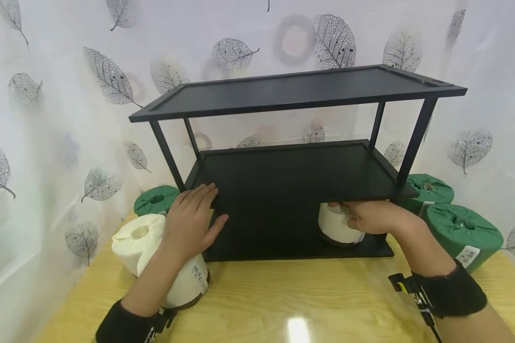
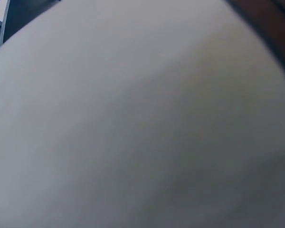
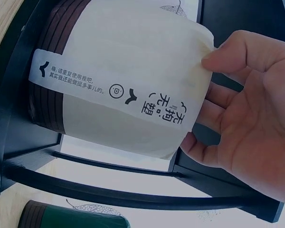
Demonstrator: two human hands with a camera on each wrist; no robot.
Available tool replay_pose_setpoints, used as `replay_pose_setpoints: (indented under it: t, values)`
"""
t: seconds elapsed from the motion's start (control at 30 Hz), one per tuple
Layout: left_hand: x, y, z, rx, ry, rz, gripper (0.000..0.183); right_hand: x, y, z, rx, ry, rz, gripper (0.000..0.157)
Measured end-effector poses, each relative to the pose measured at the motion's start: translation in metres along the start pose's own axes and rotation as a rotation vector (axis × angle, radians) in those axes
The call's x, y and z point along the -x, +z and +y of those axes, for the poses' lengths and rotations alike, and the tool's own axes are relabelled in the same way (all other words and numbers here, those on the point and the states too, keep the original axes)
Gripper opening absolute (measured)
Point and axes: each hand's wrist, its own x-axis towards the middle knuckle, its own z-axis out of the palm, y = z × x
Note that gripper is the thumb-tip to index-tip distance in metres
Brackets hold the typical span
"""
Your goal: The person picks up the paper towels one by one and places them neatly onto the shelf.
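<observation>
My right hand reaches under the middle board of a black shelf unit and grips a white paper-wrapped roll on the bottom board, at its right end. The right wrist view shows thumb and fingers round the top end of this roll, which has a brown base band and a printed label. At the left front corner of the middle board lies my left hand, fingers straight. Below its forearm stands another white wrapped roll, whose blurred side fills most of the left wrist view.
A further white roll and a green roll stand left of the shelf. Two green rolls stand to its right, one nearer and one farther back. A leaf-patterned curtain hangs behind the wooden table.
</observation>
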Motion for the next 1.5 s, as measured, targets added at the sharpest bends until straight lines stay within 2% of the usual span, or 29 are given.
replay_pose_setpoints:
  t: [0.1, 0.13, 0.27, 0.5, 0.6, 0.73, 0.87, 1.1, 1.37, 1.5]
  values:
    - [-0.011, 0.001, -0.007, -0.001, 0.014, 0.002, 0.058, -0.005, -0.007, 0.001, -0.037, 0.015, -0.011, 0.047]
    - [-0.013, 0.002, -0.008, 0.0, 0.016, -0.001, 0.058, -0.006, -0.012, -0.004, -0.055, 0.052, -0.038, 0.047]
    - [-0.01, 0.006, -0.008, 0.001, 0.014, -0.03, 0.059, -0.006, -0.011, -0.007, -0.083, 0.092, -0.071, 0.045]
    - [-0.003, 0.006, -0.002, 0.0, 0.003, -0.026, 0.06, 0.002, 0.002, 0.004, -0.027, 0.018, -0.004, 0.039]
    - [-0.004, 0.005, -0.001, -0.001, -0.001, -0.022, 0.06, 0.002, -0.002, -0.002, -0.032, 0.049, -0.025, 0.041]
    - [-0.001, 0.003, -0.001, -0.003, -0.004, -0.033, 0.059, 0.003, -0.004, -0.008, -0.038, 0.053, -0.014, 0.049]
    - [0.003, 0.002, 0.0, -0.006, 0.001, -0.025, 0.06, 0.003, -0.003, -0.01, 0.002, 0.005, -0.002, 0.059]
    - [-0.001, -0.002, -0.002, -0.006, -0.003, 0.015, 0.066, -0.002, -0.014, -0.013, 0.024, 0.037, -0.067, 0.038]
    - [0.004, 0.0, 0.002, -0.006, -0.004, -0.008, 0.061, 0.0, -0.012, -0.017, -0.044, 0.079, -0.188, 0.04]
    - [0.006, 0.001, 0.003, 0.002, -0.006, -0.007, 0.061, 0.001, -0.008, -0.018, -0.08, 0.091, -0.184, 0.038]
